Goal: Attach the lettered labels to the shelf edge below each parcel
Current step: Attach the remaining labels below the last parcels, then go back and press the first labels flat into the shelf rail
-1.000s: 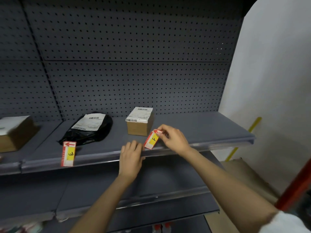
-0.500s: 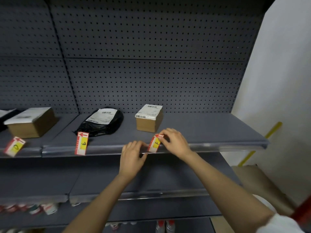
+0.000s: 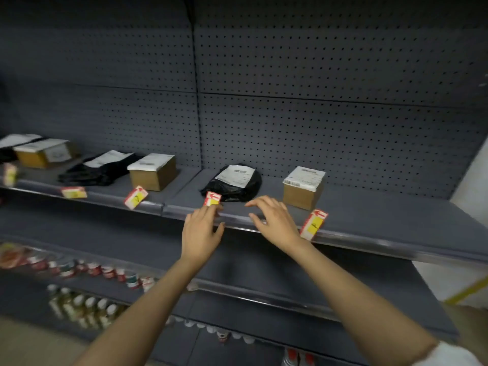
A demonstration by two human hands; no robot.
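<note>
1. We have both hands up at the shelf edge (image 3: 356, 237): the left hand (image 3: 202, 231) at centre frame, the right hand (image 3: 274, 220) just at its 3 o'clock.
2. Left fingers are loosely spread, tips touching the lower part of a red-and-yellow label (image 3: 212, 199) and hiding its letter; we can't tell whether they pinch it or only press on it.
3. Right fingers are splayed and curled, holding nothing, hovering over the edge.
4. At 3 o'clock of the right hand, another label (image 3: 313, 224) hangs tilted on the edge below the small box (image 3: 303, 187); its letter is too smeared to read.
5. The black bag parcel (image 3: 233, 182) sits at 12 o'clock of the hands.
6. Out at 9 o'clock, more labels and parcels blur away, the far left one cut off.
</note>
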